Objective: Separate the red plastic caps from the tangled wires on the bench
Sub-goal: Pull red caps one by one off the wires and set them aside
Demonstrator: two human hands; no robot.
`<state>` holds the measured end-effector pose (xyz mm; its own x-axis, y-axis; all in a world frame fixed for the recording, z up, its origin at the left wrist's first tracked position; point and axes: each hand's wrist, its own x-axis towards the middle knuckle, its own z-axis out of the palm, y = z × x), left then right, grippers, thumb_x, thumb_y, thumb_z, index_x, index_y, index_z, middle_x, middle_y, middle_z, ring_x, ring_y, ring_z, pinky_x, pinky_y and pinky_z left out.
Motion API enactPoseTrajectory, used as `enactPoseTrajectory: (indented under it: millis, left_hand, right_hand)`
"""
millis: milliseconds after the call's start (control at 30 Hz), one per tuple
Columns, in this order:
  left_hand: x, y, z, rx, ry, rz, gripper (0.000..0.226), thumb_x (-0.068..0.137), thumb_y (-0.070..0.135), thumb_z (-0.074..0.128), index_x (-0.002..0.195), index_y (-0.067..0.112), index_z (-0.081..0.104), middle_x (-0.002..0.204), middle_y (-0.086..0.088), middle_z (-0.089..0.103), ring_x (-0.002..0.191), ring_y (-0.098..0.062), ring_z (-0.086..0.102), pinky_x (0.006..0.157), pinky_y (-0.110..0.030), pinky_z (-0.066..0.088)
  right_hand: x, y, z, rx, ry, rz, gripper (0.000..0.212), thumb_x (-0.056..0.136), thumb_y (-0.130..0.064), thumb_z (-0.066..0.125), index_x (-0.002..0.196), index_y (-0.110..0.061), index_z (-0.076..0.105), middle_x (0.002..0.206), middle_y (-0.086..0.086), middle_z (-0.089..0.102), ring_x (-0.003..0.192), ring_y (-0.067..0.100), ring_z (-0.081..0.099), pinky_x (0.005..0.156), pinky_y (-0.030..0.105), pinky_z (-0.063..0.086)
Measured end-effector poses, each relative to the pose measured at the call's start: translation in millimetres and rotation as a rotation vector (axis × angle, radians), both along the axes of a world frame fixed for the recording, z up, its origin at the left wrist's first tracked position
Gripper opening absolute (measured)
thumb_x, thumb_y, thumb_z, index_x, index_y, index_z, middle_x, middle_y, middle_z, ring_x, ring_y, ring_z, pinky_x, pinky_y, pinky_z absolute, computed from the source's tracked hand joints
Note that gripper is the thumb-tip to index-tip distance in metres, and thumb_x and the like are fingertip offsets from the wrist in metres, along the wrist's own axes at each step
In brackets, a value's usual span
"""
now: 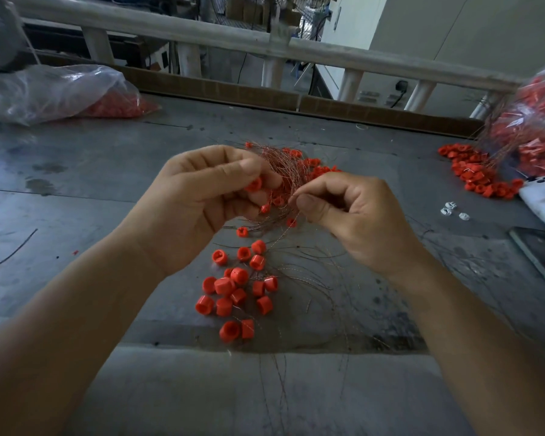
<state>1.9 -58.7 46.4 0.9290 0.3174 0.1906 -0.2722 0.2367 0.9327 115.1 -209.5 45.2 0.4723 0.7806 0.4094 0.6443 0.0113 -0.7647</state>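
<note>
Head cam: L hand (202, 196) pinches red cap (254, 185) at left edge of wire tangle (283, 171), thumb on top. R hand (343, 212) pinches tangle's right side, tips tight. Loose caps (233, 291) on bench (76, 184) just below tangle. Next pull prob sideways, hands apart.

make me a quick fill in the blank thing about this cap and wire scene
The left hand pinches one plastic ___. The right hand pinches a thin ___ from the tangle. Separated caps lie loose on the ___. The plastic bag at far left holds caps coloured ___.
Missing: cap; wire; bench; red.
</note>
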Motion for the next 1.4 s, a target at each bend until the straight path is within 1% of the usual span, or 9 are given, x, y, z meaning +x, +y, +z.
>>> enactPoseTrajectory:
  millis: [133, 267, 400, 500, 633, 833, 1033, 1167, 1400]
  left_hand:
    - [-2, 0, -2, 0.365, 0.117, 0.191, 0.015, 0.051, 0.021, 0.071, 0.063, 0.014, 0.065, 0.06, 0.002, 0.064, 0.054, -0.01, 0.061, 0.051, -0.017, 0.05]
    - [0, 7, -4, 0.607, 0.289, 0.231, 0.018, 0.057, 0.008, 0.076, 0.067, 0.018, 0.065, 0.06, 0.004, 0.066, 0.057, -0.011, 0.06, 0.056, -0.02, 0.053]
    - [3, 13, -10, 0.612, 0.361, 0.267, 0.017, 0.069, 0.009, 0.073, 0.059, 0.022, 0.067, 0.058, 0.004, 0.067, 0.053, -0.002, 0.058, 0.051, -0.015, 0.048]
    - [10, 26, -18, 0.514, 0.34, 0.53, 0.02, 0.074, 0.017, 0.071, 0.058, 0.026, 0.066, 0.058, 0.006, 0.065, 0.055, -0.003, 0.057, 0.055, -0.02, 0.044]
    - [19, 41, -35, 0.692, 0.357, 0.736, 0.022, 0.079, 0.01, 0.067, 0.073, 0.031, 0.062, 0.074, 0.014, 0.063, 0.064, 0.001, 0.055, 0.06, -0.015, 0.04]
    - [37, 51, -62, 1.006, 0.459, 0.589, 0.047, 0.085, 0.007, 0.059, 0.129, 0.021, 0.049, 0.119, 0.002, 0.06, 0.107, -0.015, 0.053, 0.085, -0.025, 0.035]
    - [44, 46, -62, 1.099, 0.425, 0.389, 0.065, 0.088, -0.001, 0.047, 0.143, 0.027, 0.025, 0.136, 0.005, 0.049, 0.116, -0.02, 0.051, 0.082, -0.023, 0.032]
    - [44, 43, -62, 1.137, 0.416, 0.359, 0.07, 0.087, 0.0, 0.048, 0.144, 0.031, 0.023, 0.13, 0.006, 0.055, 0.108, -0.017, 0.053, 0.083, -0.024, 0.033]
    - [40, 45, -60, 1.198, 0.445, 0.474, 0.064, 0.079, 0.001, 0.062, 0.134, 0.029, 0.044, 0.093, 0.006, 0.061, 0.085, -0.015, 0.053, 0.074, -0.025, 0.036]
  right_hand:
    - [2, 0, -2, -0.136, -0.132, -0.063, 0.004, 0.081, -0.016, 0.067, 0.079, -0.018, 0.07, 0.074, -0.009, 0.057, 0.069, 0.002, 0.052, 0.063, 0.01, 0.039]
    - [1, 2, -6, -0.253, -0.198, -0.053, 0.004, 0.08, -0.016, 0.068, 0.082, -0.014, 0.072, 0.074, -0.01, 0.055, 0.069, 0.003, 0.052, 0.063, 0.01, 0.041]
    - [-2, 5, -12, -0.349, -0.291, -0.02, 0.008, 0.081, -0.017, 0.067, 0.086, -0.013, 0.072, 0.074, -0.015, 0.052, 0.068, 0.0, 0.05, 0.063, 0.008, 0.039]
    - [-1, 6, -15, -0.455, -0.329, 0.023, 0.011, 0.082, -0.021, 0.066, 0.09, -0.014, 0.072, 0.074, -0.018, 0.048, 0.069, -0.002, 0.048, 0.063, 0.007, 0.038]
    - [1, 5, -18, -0.561, -0.364, 0.067, 0.014, 0.084, -0.025, 0.064, 0.092, -0.017, 0.071, 0.074, -0.019, 0.046, 0.07, -0.005, 0.046, 0.064, 0.007, 0.035]
    - [6, 1, -13, -0.536, -0.31, 0.027, 0.028, 0.078, -0.046, 0.062, 0.088, -0.021, 0.07, 0.08, -0.014, 0.055, 0.075, 0.001, 0.052, 0.067, 0.015, 0.04]
    - [13, -2, -8, -0.447, -0.34, -0.077, 0.025, 0.08, -0.041, 0.062, 0.086, -0.019, 0.071, 0.073, -0.018, 0.053, 0.068, -0.004, 0.05, 0.064, 0.011, 0.04]
    - [17, -2, -8, -0.395, -0.33, -0.141, 0.02, 0.081, -0.037, 0.063, 0.081, -0.018, 0.07, 0.072, -0.018, 0.055, 0.068, -0.002, 0.053, 0.065, 0.014, 0.043]
    - [23, -5, -3, -0.272, -0.344, -0.286, 0.018, 0.082, -0.032, 0.064, 0.081, -0.016, 0.072, 0.067, -0.02, 0.056, 0.068, 0.01, 0.062, 0.063, 0.019, 0.048]
